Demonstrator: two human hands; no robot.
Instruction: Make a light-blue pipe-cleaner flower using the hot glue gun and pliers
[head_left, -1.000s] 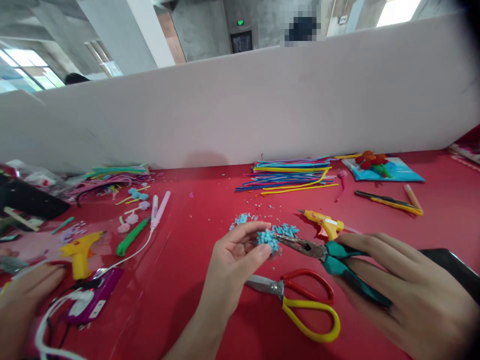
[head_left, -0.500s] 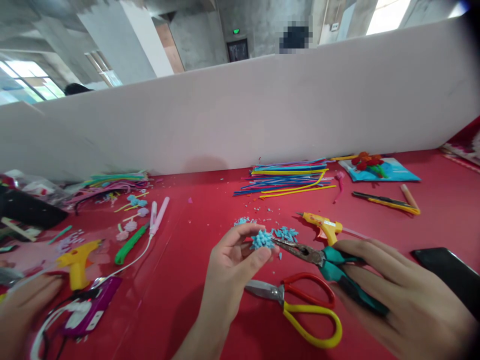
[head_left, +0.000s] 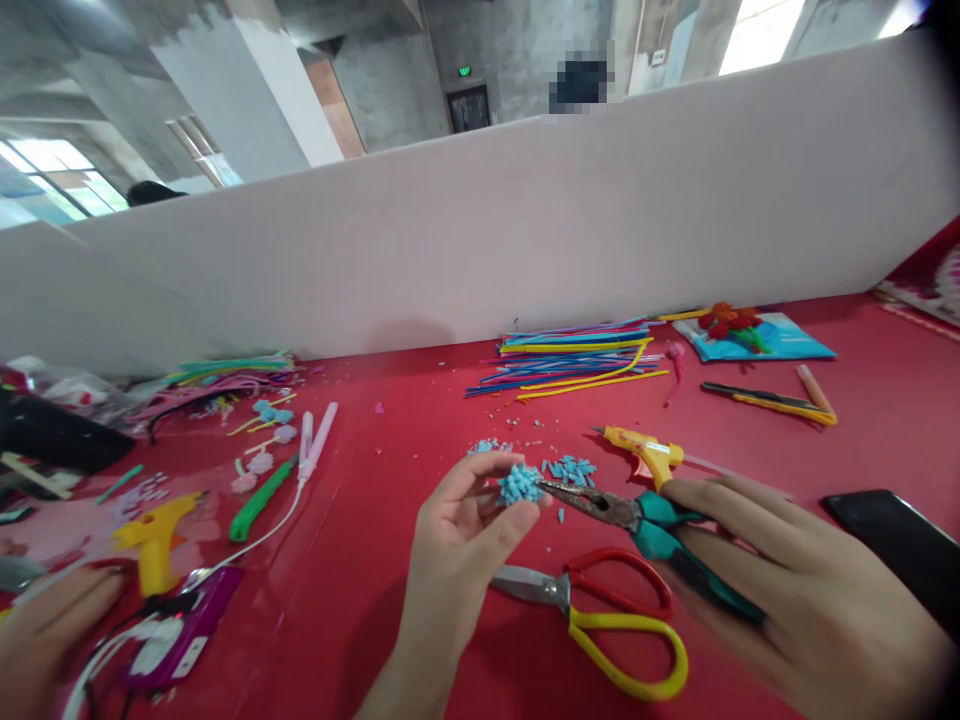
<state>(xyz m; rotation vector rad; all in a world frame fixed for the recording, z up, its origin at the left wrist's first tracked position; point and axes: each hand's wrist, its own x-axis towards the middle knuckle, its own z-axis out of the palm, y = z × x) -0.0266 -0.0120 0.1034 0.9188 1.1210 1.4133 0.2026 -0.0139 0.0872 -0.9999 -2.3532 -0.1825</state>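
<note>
Red tabletop (head_left: 390, 420) fills the lower frame, w/ a white partition (head_left: 525, 230) behind it and bare concrete room beyond.

Nearest, lower right: right hand (head_left: 810, 600) wrapped shut round the teal grips of the pliers (head_left: 637, 515), tips pointing left, onto the blue tuft (head_left: 519, 485). Lower centre: left hand (head_left: 465, 530) pinches that tuft btwn thumb and fingertips, held just above the table. Vs a sec ago the tuft sits a bit higher and the plier tips have closed in on its right edge; can't tell if they actually bite it. Hands otherwise barely shifted, so my read: same small trim/pinch step going on, not a new one.

Just below the tuft: red-and-yellow scissors (head_left: 600, 610) lying flat. Lower left corner: another person's hand (head_left: 45, 640) by a purple gadget (head_left: 180, 625) and a yellow glue gun (head_left: 154, 530).

Mid frame: second glue gun (head_left: 641, 450), blue scraps (head_left: 571, 468) beside it, black phone (head_left: 892, 540) at right edge.

Farther: pile of coloured pipe cleaners (head_left: 577, 355), red craft flower on blue sheet (head_left: 739, 325) upper right.
</note>
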